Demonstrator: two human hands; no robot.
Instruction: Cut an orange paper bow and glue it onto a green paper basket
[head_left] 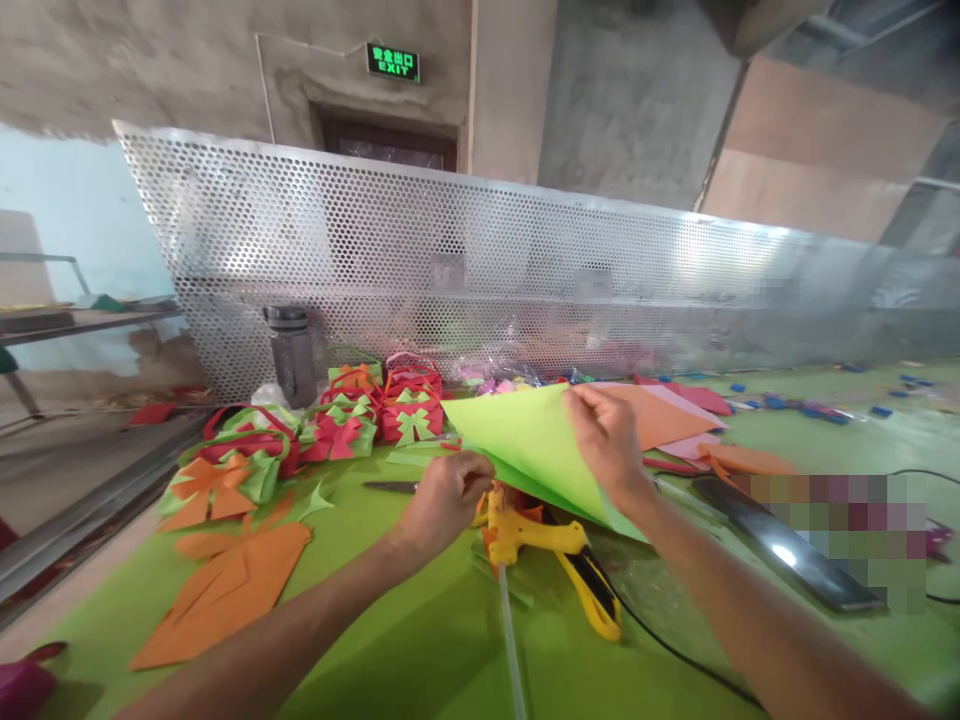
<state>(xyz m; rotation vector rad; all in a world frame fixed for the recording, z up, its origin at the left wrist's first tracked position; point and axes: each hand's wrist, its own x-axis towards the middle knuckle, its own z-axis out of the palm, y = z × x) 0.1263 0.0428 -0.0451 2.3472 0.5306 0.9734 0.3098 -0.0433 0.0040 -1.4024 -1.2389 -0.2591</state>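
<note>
A light green paper sheet [525, 440], folded over, is lifted above the green table [420, 640]. My right hand [611, 440] pinches its upper right edge. My left hand [442, 500] grips its lower left edge near the fold. Directly under the sheet lies a yellow glue gun [525, 535] with a clear glue stick [511, 640] sticking out toward me. A yellow-handled cutter [596, 595] lies beside it.
Orange folded paper [225, 585] lies at the left. Finished red, green and orange paper baskets [337, 420] cluster behind, by a dark bottle [292, 350]. Orange and pink sheets [667, 415] lie right, near a phone [787, 550]. A perforated metal screen [487, 270] backs the table.
</note>
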